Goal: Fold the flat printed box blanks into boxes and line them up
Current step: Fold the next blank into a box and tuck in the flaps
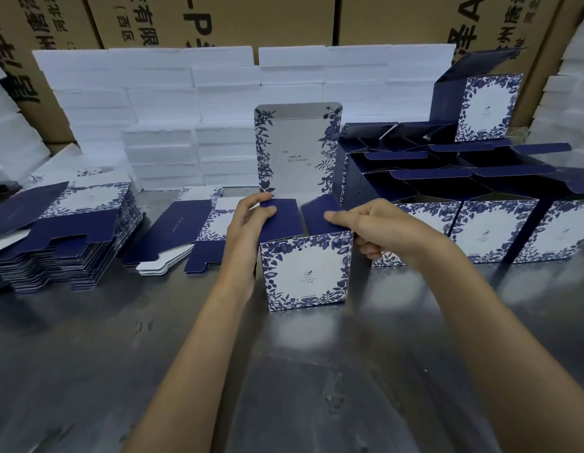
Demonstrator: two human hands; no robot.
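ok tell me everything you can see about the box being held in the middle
The box stands upright on the grey metal table, printed card with a white front panel framed by blue floral print and a small logo. Its top is open: the tall lid flap stands up behind, silvery inside. The left hand pinches the left navy side flap; the right hand holds the right one.

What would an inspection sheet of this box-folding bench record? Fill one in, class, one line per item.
Surface: grey metal table, scuffed.
Job's things: half-folded box upright, lid panel raised; flat blanks stacked left; folded boxes lined up right.
Clutter: nothing seen.
Grips: left hand pinches a blue flap; right hand holds the box's right top edge.
Cables: nothing seen.
Surroundings: white foam blocks, brown cartons behind.
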